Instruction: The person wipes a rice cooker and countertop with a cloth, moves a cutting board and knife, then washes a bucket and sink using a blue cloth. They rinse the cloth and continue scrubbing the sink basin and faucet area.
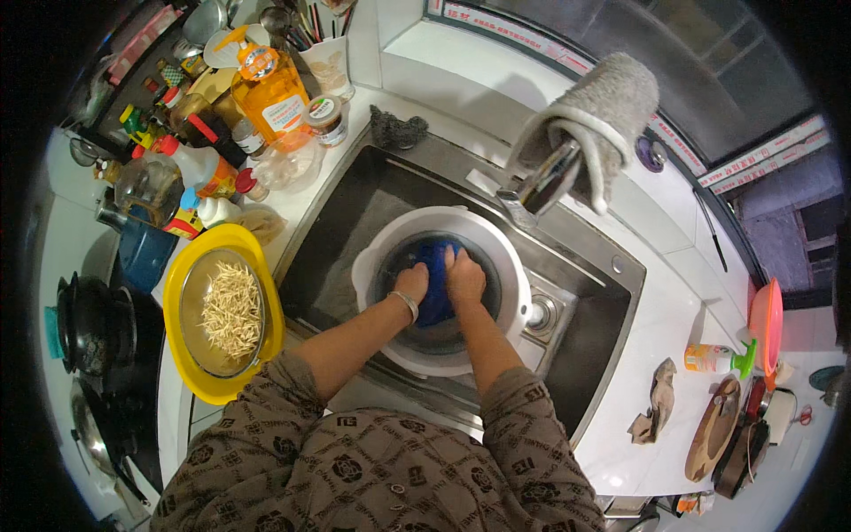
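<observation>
A white plastic basin (374, 266) with dark water stands in a stainless steel sink (332, 219). In the water lies a blue cloth (435, 286). My left hand (411, 282), with a bangle at its wrist, is closed on the cloth's left side. On the cloth's right side, my right hand (464, 276) grips it, fingers partly hidden by cloth and water. Above and right of the basin is a metal faucet (548, 179) with a grey towel (611, 106) draped over it.
On the left counter, a yellow basin (176, 332) holds a strainer (189, 312) of pale shredded food. Bottles crowd behind it, including an orange pump bottle (266, 86). To the right lie a crumpled rag (659, 402), a spray bottle (711, 358) and a wooden board (713, 429).
</observation>
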{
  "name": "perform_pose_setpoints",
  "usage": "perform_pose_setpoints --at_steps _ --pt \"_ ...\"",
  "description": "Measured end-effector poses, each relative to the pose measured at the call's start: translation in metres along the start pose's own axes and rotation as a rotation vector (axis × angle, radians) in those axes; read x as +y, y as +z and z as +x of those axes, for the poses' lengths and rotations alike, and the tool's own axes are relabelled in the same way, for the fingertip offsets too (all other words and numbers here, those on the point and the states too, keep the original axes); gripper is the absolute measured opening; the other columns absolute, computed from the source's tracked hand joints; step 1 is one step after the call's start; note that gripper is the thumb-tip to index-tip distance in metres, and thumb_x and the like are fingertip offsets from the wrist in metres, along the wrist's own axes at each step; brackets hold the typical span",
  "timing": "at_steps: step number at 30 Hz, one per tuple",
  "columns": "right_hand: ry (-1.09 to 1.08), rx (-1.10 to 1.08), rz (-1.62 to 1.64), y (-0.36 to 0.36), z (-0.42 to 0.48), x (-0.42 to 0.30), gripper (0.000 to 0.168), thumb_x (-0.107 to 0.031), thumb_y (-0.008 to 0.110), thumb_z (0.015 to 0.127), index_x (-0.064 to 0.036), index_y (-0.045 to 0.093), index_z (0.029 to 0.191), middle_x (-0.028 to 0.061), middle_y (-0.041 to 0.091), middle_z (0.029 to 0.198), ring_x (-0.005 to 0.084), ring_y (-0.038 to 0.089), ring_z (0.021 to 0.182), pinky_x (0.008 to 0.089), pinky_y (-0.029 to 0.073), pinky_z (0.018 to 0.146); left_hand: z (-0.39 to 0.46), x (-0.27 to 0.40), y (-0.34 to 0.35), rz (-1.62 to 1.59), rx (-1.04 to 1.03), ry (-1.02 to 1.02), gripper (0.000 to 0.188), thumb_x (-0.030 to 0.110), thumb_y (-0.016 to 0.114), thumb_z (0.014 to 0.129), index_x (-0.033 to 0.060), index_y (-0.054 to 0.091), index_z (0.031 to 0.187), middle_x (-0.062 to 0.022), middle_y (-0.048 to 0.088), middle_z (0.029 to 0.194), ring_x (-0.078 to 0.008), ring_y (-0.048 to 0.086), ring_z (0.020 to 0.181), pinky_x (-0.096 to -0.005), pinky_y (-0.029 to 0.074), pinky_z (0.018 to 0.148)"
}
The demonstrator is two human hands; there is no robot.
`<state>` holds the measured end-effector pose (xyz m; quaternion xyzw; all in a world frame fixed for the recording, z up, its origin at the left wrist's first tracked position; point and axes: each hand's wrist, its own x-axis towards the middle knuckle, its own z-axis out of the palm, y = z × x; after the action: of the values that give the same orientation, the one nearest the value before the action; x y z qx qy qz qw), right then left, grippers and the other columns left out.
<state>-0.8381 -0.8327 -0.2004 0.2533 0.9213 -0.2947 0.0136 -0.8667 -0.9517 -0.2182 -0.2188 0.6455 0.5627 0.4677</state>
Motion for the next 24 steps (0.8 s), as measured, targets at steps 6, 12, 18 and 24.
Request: perform_pose_setpoints --at_steps 6,12,18,24 --pt "-0.045 -0.404 -0.246 0.068 0.037 0.043 0.04 -0.037 0.039 0.086 -0.002 0.052 0.101 0.0207 0.056 0.101 0.0348 0.055 0.091 0.0439 0.044 0.078 -0.032 0.006 -0.021 0.434 0.262 0.366 0.065 0.02 0.052 0.075 0.0052 0.024 0.131 -0.0176 0.035 0.129 -0.0317 0.036 0.118 -0.0403 0.04 0.087" --pt "-0.019 -0.559 -0.176 0.113 0.016 0.053 0.039 -0.034 0.043 0.085 0.0 0.053 0.102 0.018 0.055 0.104 0.0304 0.055 0.093 0.0388 0.044 0.081 -0.055 0.028 -0.007 -0.064 0.123 -0.023 0.071 0.025 0.054 0.077 0.0243 0.013 0.135 -0.0116 0.021 0.138 -0.0329 0.024 0.124 -0.0599 0.034 0.084" --pt "-0.19 -0.988 0.311 -0.032 -0.001 -0.022 0.038 -0.031 0.048 0.083 0.002 0.054 0.103 0.0154 0.055 0.108 0.0261 0.055 0.096 0.0338 0.043 0.084 0.009 -0.004 -0.025 -0.484 -0.069 -0.245 0.065 0.046 0.052 0.077 0.018 0.028 0.131 -0.0125 0.028 0.134 -0.0293 0.025 0.125 -0.0512 0.033 0.092" --pt "-0.261 -0.449 0.016 -0.087 -0.059 -0.076 0.046 -0.041 0.034 0.086 -0.004 0.062 0.084 0.0221 0.06 0.081 0.0392 0.057 0.08 0.0429 0.045 0.075 -0.027 0.018 0.005 -0.546 -0.267 -0.019 0.048 0.042 0.039 0.084 0.0073 0.047 0.117 -0.0142 0.051 0.114 -0.0268 0.047 0.107 -0.0402 0.035 0.092"
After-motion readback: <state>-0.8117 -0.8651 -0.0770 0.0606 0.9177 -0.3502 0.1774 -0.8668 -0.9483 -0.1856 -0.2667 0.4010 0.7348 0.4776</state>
